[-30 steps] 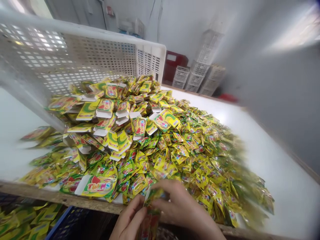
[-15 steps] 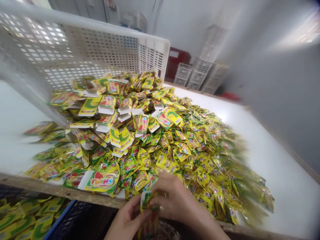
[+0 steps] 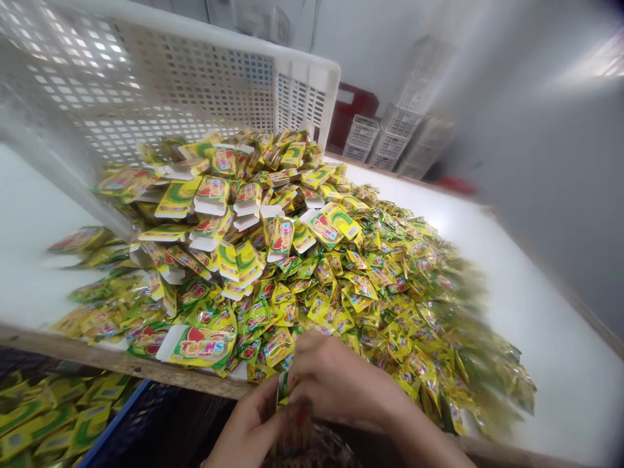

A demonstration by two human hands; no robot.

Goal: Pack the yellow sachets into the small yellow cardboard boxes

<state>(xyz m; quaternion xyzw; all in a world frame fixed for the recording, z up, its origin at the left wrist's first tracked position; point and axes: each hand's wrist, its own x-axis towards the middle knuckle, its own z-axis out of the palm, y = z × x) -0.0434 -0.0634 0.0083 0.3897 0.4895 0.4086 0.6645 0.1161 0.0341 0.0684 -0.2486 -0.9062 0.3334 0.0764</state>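
Observation:
Low in front of me, at the table's near edge, my left hand (image 3: 256, 416) grips a small yellow-green candy box (image 3: 281, 390) between thumb and fingers. My right hand (image 3: 327, 374) is closed over the top of the same box, its fingers bent and hiding most of it. Just beyond the hands spreads a heap of small shiny yellow-green candy packets (image 3: 322, 309). To the left of them a flat candy box (image 3: 199, 346) printed "TWINS" lies with a white end flap out. Behind is a pile of candy boxes (image 3: 212, 195), many with open white flaps.
A white perforated crate (image 3: 195, 84) lies tipped at the back left, boxes spilling from its mouth. Below the white table (image 3: 517, 273), at lower left, a blue crate (image 3: 114, 426) holds yellow boxes. Stacked crates (image 3: 361, 138) and a red container (image 3: 353, 107) stand by the wall.
My right hand has shifted slightly left and closed further over the box, covering its white edge. The box shows less now. The view has tilted a little; the heap is unchanged.

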